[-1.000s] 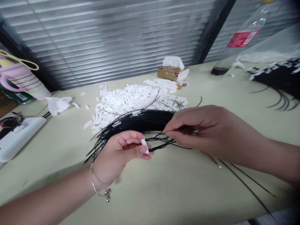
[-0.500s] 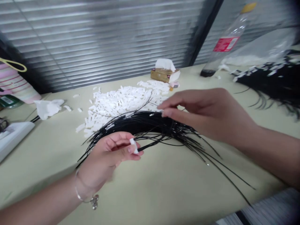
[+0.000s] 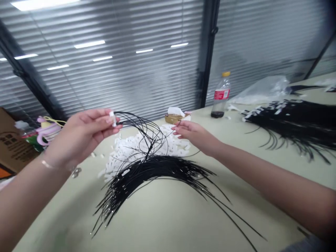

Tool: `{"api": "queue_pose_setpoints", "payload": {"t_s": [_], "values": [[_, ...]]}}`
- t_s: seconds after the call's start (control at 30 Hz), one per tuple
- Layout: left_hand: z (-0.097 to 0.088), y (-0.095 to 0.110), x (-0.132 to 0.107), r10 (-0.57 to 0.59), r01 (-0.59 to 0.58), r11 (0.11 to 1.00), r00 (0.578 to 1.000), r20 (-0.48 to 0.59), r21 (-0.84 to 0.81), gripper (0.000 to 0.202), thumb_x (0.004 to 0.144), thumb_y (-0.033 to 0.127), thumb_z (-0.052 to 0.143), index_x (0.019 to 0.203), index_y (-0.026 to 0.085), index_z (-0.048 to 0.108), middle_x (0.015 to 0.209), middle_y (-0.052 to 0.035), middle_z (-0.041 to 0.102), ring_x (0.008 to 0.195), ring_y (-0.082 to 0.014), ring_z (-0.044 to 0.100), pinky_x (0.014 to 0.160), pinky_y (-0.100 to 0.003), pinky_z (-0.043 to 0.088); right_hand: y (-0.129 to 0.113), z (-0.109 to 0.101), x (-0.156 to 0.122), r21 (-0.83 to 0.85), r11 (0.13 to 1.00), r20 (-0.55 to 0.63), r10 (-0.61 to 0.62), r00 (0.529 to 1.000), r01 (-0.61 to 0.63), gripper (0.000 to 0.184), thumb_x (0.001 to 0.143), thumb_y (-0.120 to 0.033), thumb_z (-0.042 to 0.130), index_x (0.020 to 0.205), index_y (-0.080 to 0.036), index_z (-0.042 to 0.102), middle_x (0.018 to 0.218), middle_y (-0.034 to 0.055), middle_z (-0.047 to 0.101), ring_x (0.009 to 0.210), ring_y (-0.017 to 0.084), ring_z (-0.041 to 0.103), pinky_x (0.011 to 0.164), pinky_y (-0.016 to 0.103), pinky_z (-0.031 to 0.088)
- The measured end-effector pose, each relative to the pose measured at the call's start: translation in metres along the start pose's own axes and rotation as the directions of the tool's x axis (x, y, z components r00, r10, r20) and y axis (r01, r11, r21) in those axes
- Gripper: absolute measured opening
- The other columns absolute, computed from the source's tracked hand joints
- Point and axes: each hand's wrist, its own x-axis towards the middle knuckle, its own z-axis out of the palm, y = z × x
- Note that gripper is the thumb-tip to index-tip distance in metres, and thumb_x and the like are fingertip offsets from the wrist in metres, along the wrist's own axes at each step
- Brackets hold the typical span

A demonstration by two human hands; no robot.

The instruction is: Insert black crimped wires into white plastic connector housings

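the raised left hand (image 3: 81, 134) pinches a white tab (image 3: 113, 119) on thin black wires (image 3: 154, 171) between thumb and fingers; the outstretched right hand (image 3: 195, 136) hangs open, fingers slightly spread, above white pieces (image 3: 172, 145).

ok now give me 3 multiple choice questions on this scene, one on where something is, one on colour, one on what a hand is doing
1. Where does the plastic bottle stand?
a) on the table, right of the tissue box
b) inside the cardboard box
c) in the right hand

2. What colour are the thin black cords' strands?
a) red
b) white
c) black

3. What is the left hand doing?
a) lying flat on the table
b) pinching a small white piece with cords running from it
c) gripping the bottle

Answers:
1 a: the bottle's base sits on the tabletop.
2 c: the strands show black against the pale table.
3 b: finger and thumb close on the white piece.
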Motion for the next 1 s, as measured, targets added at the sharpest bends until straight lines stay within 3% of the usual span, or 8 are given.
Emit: {"api": "queue_pose_setpoints", "payload": {"t_s": [0.07,0.2,0.3,0.43,0.53,0.63,0.8,1.0], "values": [[0.004,0.022,0.012,0.099,-0.102,0.978,0.995,0.027,0.180,0.012,0.082,0.007,0.054,0.086,0.009,0.066,0.079,0.0027,0.065,0.083,-0.0090,0.062,0.087,-0.027,0.046,0.003,-0.004,0.004,-0.015,1.000,-0.064,-0.004,0.998,0.003,0.036,0.084,-0.033,0.056,0.115,-0.016,0.054,0.114,0.0117,0.060,0.098,0.020,0.060,0.085,0.039,0.049],[0.018,0.062,0.038,0.329,-0.331,0.830,0.941,0.085,0.449,0.009,0.078,0.011,0.063,0.086,0.007,0.066,0.080,-0.0058,0.066,0.078,-0.0159,0.064,0.083,-0.035,0.050,-0.007,-0.013,0.017,-0.032,0.996,-0.138,-0.093,0.986,0.089,0.037,0.084,-0.035,0.057,0.115,-0.016,0.053,0.114,0.0097,0.058,0.100,0.021,0.057,0.086,0.043,0.047],[0.032,0.081,0.062,0.317,-0.371,0.798,0.929,0.192,0.475,0.008,0.080,0.005,0.057,0.081,0.006,0.065,0.071,-0.0055,0.063,0.069,-0.0139,0.062,0.075,-0.033,0.052,-0.038,-0.010,0.027,0.021,0.978,-0.024,-0.206,0.978,0.207,0.029,0.080,-0.038,0.060,0.101,-0.018,0.061,0.104,0.0077,0.064,0.094,0.020,0.060,0.084,0.038,0.048],[0.050,0.091,0.090,0.274,-0.393,0.774,0.915,0.296,0.497,0.009,0.079,0.004,0.058,0.075,0.007,0.066,0.064,-0.0042,0.061,0.061,-0.0127,0.059,0.069,-0.034,0.051,-0.096,0.009,0.040,0.189,0.915,0.145,-0.384,0.912,0.356,0.025,0.081,-0.037,0.060,0.100,-0.021,0.063,0.108,0.0055,0.065,0.098,0.017,0.060,0.087,0.033,0.048],[0.062,0.095,0.102,0.278,-0.420,0.774,0.898,0.342,0.474,0.013,0.080,0.003,0.056,0.074,0.008,0.066,0.065,-0.0040,0.061,0.060,-0.0116,0.058,0.067,-0.032,0.050,-0.132,0.025,0.051,0.265,0.882,0.140,-0.435,0.889,0.390,0.020,0.085,-0.029,0.057,0.100,-0.016,0.061,0.104,0.0061,0.064,0.094,0.015,0.061,0.084,0.032,0.050],[0.068,0.103,0.110,0.348,-0.449,0.778,0.890,0.293,0.440,0.016,0.081,0.001,0.052,0.075,0.010,0.064,0.066,-0.0026,0.059,0.062,-0.0103,0.056,0.068,-0.030,0.049,-0.149,0.031,0.061,0.281,0.884,0.078,-0.408,0.910,0.373,0.023,0.090,-0.030,0.050,0.105,-0.013,0.057,0.099,0.0056,0.063,0.084,0.014,0.062,0.075,0.033,0.052],[0.061,0.115,0.122,0.466,-0.480,0.791,0.875,0.133,0.380,0.020,0.083,-0.002,0.047,0.076,0.011,0.062,0.067,-0.0012,0.055,0.061,-0.0086,0.052,0.068,-0.028,0.045,-0.139,0.023,0.070,0.161,0.948,0.099,-0.293,0.951,0.275,0.030,0.091,-0.036,0.049,0.110,-0.014,0.055,0.100,0.0054,0.061,0.080,0.014,0.061,0.069,0.032,0.053],[0.047,0.123,0.128,0.547,-0.521,0.800,0.837,-0.004,0.298,0.027,0.087,0.000,0.039,0.075,0.012,0.060,0.063,0.0015,0.050,0.056,-0.0056,0.045,0.065,-0.024,0.041,-0.102,0.007,0.076,-0.148,0.986,0.307,-0.028,0.951,0.077,0.026,0.090,-0.033,0.051,0.108,-0.015,0.057,0.104,0.0062,0.061,0.085,0.015,0.060,0.073,0.034,0.053]]}}
